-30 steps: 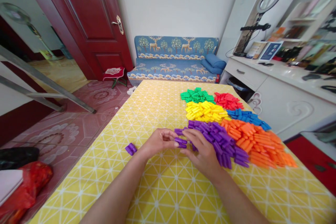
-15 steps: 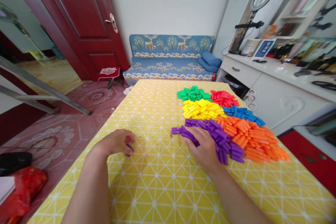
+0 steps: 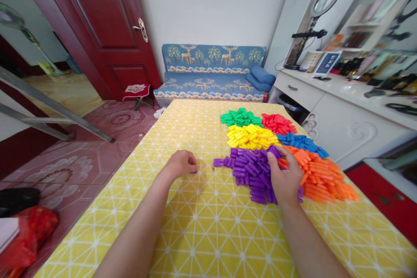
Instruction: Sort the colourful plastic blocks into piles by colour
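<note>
The purple pile (image 3: 250, 167) of short plastic tubes lies right of the middle of the counter (image 3: 202, 226), which is covered with a yellow cloth printed in white triangles. The left hand (image 3: 180, 164) rests on the cloth just left of the purple pile, apart from it. Its fingers are curled in narrow and pinch a small purple piece (image 3: 194, 171), of which only a sliver shows at the fingertips. The right hand (image 3: 286, 176) lies palm down on the right side of the purple pile, fingers bent, thumb on the tubes and fingertips at the pile's far right corner. Whether it grips any tube under the palm cannot be told. The orange pile (image 3: 322, 173) touches the purple pile along its right edge, right beside the right hand. The yellow pile (image 3: 250, 136) sits just beyond the purple pile, touching its far edge. The blue pile (image 3: 302, 142) is beyond and to the right of the purple pile, next to the yellow one. Farther off from the purple pile lie the green pile (image 3: 241, 117), and the red pile (image 3: 278, 123) to its right. A few loose purple tubes trail off the purple pile's left end, toward the left hand.
</note>
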The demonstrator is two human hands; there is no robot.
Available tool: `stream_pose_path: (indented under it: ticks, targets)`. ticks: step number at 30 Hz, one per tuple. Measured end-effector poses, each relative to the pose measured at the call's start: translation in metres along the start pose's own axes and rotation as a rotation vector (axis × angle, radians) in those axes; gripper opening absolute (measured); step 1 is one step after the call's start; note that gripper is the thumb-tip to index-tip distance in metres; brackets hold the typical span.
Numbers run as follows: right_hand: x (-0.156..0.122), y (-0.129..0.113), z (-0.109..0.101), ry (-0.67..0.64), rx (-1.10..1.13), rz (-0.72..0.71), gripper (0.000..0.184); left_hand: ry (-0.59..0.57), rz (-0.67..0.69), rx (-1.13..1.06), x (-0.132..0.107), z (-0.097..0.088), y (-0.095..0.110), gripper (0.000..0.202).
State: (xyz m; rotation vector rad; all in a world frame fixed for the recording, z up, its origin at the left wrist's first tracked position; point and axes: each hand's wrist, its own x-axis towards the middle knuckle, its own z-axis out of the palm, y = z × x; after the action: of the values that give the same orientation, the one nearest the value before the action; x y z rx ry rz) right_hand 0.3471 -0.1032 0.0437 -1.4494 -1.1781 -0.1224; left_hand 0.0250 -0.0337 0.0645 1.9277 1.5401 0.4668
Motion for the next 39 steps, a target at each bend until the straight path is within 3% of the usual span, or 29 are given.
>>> stream_pose_path:
  ticks: [2,5,6,9,13,22,27,34,39]
  targets:
    - [0.002,0.008,-0.001,-0.006,-0.027,0.012,0.04,0.072,0.009,-0.165,0.018,0.012,0.01,0.008]
    - [0.003,0.018,0.001,-0.035,-0.08,-0.009,0.041,0.265,-0.037,-0.723,0.045,0.032,0.021,0.022]
    - [0.003,0.02,0.002,-0.049,-0.097,-0.023,0.041,0.304,-0.042,-0.82,0.052,0.039,0.024,0.026]
    - [0.002,0.023,0.004,-0.091,-0.131,-0.063,0.039,0.358,-0.028,-0.984,0.065,0.061,0.031,0.042]
    - [0.001,0.021,0.006,-0.123,-0.179,-0.12,0.035,0.352,0.001,-1.08,0.065,0.079,0.031,0.05]
    - [0.0,0.016,0.004,-0.18,-0.229,-0.167,0.031,0.218,0.098,-1.093,0.059,0.078,0.029,0.042]
    - [-0.005,-0.009,-0.001,-0.114,-0.158,-0.26,0.026,0.055,0.168,-1.163,0.05,0.075,0.035,0.041]
    - [-0.034,-0.049,0.016,-0.446,0.123,-0.502,0.045,-0.285,0.18,-1.158,0.031,0.07,0.046,0.038]
    - [-0.046,-0.051,0.025,-0.433,0.182,-0.444,0.042,-0.368,0.187,-1.128,0.028,0.071,0.052,0.037]
